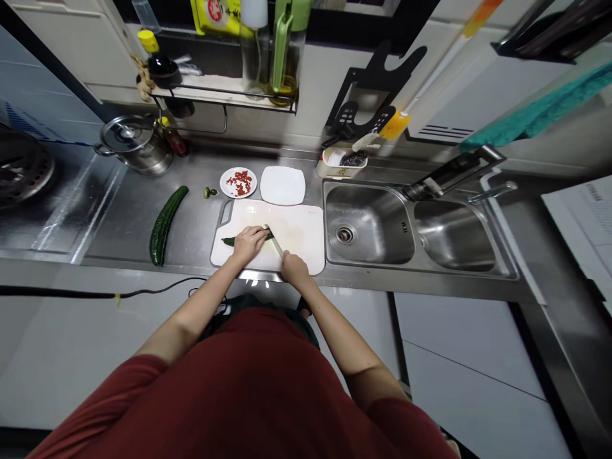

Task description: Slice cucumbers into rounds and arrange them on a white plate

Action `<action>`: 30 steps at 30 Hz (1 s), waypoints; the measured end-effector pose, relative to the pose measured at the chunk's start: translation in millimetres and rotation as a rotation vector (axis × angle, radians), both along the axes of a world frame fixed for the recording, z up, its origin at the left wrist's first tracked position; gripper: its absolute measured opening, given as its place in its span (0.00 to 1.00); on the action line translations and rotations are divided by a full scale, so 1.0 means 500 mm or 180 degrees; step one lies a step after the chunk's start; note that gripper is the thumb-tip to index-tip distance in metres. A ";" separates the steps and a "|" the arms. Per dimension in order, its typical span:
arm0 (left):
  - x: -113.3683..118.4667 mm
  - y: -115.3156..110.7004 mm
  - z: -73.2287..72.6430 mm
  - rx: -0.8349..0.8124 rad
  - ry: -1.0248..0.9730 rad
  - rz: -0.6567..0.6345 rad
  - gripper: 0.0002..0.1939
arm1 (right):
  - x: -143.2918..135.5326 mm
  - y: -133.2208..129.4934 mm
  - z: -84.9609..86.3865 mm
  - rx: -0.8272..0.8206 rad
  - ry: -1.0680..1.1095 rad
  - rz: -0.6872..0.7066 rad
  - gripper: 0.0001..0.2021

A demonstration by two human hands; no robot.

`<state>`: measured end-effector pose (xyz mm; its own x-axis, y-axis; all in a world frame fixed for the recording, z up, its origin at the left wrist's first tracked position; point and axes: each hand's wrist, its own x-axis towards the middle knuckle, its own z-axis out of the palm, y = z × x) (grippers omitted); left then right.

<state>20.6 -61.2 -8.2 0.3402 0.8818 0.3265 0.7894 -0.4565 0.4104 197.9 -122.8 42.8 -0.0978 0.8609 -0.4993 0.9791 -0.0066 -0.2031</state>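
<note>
Gap left of board [306, 239] — cucumber [165, 224] beyond.

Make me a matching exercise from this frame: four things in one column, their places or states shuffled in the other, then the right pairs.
Things
1. Knife
2. Cucumber piece
3. Whole cucumber
4. Round plate

Places and states
A. lying on the steel counter, left of the cutting board
B. bearing small red pieces
C. gripped in the right hand
D. under the left hand, on the board

Right pairs: 1-C, 2-D, 3-A, 4-B
</note>
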 end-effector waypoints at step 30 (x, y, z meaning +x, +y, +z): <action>0.000 0.001 0.049 -0.0020 -0.0636 0.0658 0.17 | 0.081 -0.026 0.047 0.0865 -0.0499 -0.0298 0.24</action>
<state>20.5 -60.6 16.2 0.0825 0.9280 0.3634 0.7688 -0.2913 0.5693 238.2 -135.8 66.1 0.0482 0.9664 -0.2526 0.9963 -0.0644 -0.0565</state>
